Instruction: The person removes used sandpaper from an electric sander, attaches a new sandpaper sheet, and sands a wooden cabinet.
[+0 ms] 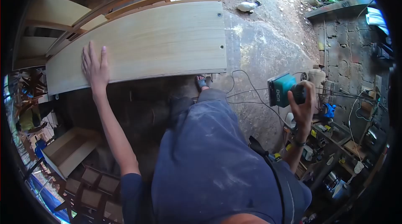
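My left hand (96, 67) lies flat with its fingers spread on a long pale wooden panel (163, 39), near the panel's left end. Two small dark holes show at the panel's right end. Over on the right, my right hand (303, 102) grips a teal power sander (281, 90) marked DCA, with its flat pad turned to the left. The sander is held clear of the panel, to the right of it. A dark cord (255, 81) runs close by the sander.
Wooden frames (63, 10) stand at the upper left. An open wooden box (71, 150) sits at the lower left. A white and dark bird (248, 6) is on the ground beyond the panel. Tools and cables crowd a rack (335, 134) at the right, beside a block wall (343, 48).
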A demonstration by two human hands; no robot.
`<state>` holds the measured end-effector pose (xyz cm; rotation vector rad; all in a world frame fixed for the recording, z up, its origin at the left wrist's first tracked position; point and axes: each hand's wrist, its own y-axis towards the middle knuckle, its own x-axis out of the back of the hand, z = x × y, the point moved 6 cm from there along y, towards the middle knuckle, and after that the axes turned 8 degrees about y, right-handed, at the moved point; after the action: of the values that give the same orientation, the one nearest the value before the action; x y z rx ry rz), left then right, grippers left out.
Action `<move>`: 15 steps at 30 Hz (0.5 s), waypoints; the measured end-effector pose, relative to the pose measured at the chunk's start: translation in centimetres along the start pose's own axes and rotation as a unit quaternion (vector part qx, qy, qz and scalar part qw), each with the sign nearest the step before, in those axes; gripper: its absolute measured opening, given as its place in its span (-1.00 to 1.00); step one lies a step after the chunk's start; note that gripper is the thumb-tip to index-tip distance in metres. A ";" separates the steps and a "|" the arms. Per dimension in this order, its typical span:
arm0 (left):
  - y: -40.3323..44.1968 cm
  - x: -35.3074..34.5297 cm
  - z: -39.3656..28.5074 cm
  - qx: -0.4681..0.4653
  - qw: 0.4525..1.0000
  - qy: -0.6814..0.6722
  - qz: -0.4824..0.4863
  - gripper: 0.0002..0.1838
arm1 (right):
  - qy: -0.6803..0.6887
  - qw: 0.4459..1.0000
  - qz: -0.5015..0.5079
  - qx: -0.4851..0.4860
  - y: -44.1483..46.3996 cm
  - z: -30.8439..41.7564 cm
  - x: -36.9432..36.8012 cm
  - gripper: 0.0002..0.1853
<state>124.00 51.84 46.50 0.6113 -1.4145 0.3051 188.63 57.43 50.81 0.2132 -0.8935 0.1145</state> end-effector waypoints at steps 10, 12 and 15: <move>0.1 0.1 0.2 -0.015 1.000 -0.014 0.009 -0.26 | 0.029 0.983 0.115 -0.142 -5.7 -11.7 -10.7 -0.53; 0.1 0.3 -0.1 -0.034 0.999 -0.019 0.004 -0.29 | 0.001 0.980 0.129 -0.150 -6.4 -12.2 -12.7 -0.49; 0.1 0.6 -0.4 -0.035 0.999 -0.025 0.003 -0.31 | -0.023 0.976 0.151 -0.152 -7.7 -14.6 -16.1 -0.40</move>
<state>124.36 51.98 47.12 0.5603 -1.4684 0.2449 191.13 53.17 28.33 -0.2084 -0.9735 0.2526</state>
